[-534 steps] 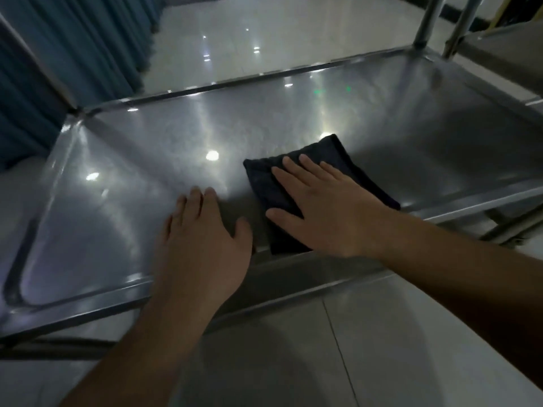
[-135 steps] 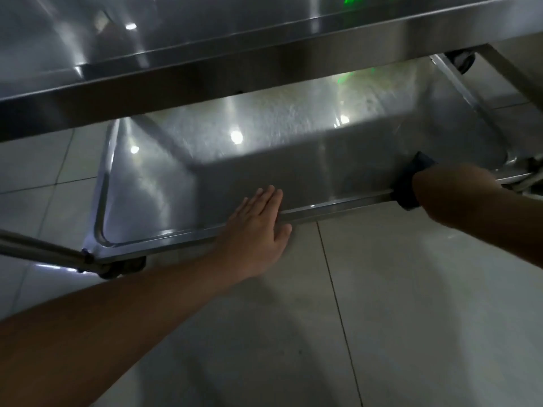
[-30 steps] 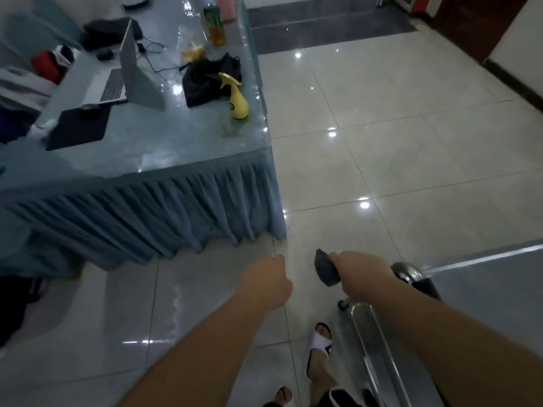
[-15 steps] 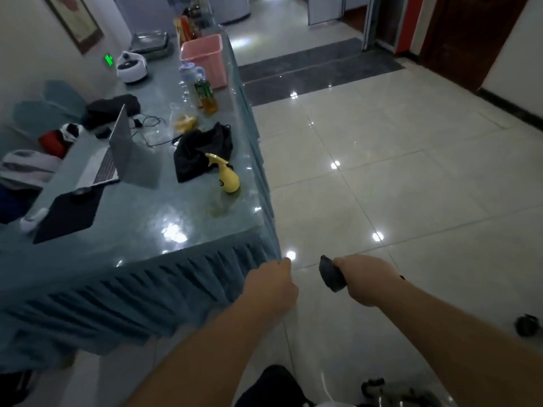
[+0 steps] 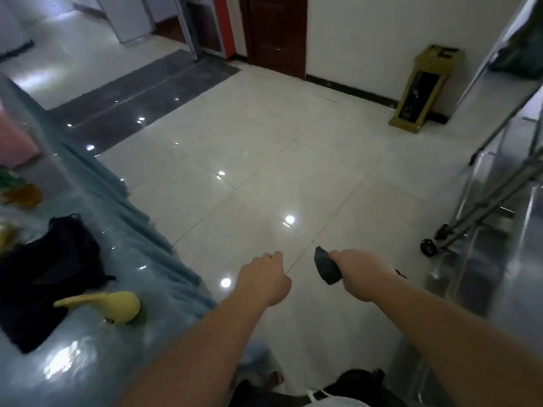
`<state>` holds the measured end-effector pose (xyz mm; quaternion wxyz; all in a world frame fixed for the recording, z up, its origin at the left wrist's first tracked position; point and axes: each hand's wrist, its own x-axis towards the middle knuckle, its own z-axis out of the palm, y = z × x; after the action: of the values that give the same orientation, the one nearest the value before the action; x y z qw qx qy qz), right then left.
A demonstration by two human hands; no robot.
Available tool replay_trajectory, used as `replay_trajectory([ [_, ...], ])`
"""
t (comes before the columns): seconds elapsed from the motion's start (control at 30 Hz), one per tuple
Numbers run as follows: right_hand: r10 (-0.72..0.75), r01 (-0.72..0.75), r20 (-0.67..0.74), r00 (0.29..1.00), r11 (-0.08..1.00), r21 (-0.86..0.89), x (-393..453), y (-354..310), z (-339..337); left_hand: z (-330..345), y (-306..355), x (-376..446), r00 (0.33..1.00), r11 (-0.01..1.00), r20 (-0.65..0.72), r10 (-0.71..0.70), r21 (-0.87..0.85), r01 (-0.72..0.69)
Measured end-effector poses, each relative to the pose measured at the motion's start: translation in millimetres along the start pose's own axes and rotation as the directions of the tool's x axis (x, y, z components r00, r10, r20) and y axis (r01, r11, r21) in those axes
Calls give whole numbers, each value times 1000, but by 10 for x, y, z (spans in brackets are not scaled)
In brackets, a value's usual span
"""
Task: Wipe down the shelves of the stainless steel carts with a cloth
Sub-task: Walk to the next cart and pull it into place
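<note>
Dark bunched cloth [image 5: 326, 269] gripped in right hand [image 5: 360, 274]; left hand [image 5: 264, 279] fisted, empty

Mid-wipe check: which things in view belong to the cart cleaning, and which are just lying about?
Job:
- dark cloth, gripped in the right hand
- stainless steel cart, at right
- left hand, curled, holding nothing

Lying about:
- yellow spray bottle and black bag on the blue-skirted table
- gold floor bin

text: none legible | gold floor stand [image 5: 422, 89]: dark panel, markings too blurred
</note>
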<state>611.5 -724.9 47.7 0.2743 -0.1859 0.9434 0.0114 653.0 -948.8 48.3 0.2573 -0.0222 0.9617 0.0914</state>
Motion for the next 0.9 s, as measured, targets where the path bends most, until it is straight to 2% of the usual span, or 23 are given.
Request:
replay_trajectory([
  [0.3, 255, -260, 56, 965, 958, 120, 373, 855, -134, -468, 734, 1259, 963, 943, 113, 244, 202, -263],
  [0.5, 336, -354, 133, 932, 923, 150, 856, 1791, -557, -966, 1442, 2054, 953, 917, 116, 280, 263, -302],
  [0.67, 382, -394, 102, 919, 903, 169, 1160, 2531, -1017, -1359, 2080, 2635, 942, 897, 86, 324, 289, -335],
  [0.9, 438, -460, 142, 888, 840, 288, 1375, 3253, -1336, -1648, 2886, 3477, 893, 821, 163, 420, 352, -450],
])
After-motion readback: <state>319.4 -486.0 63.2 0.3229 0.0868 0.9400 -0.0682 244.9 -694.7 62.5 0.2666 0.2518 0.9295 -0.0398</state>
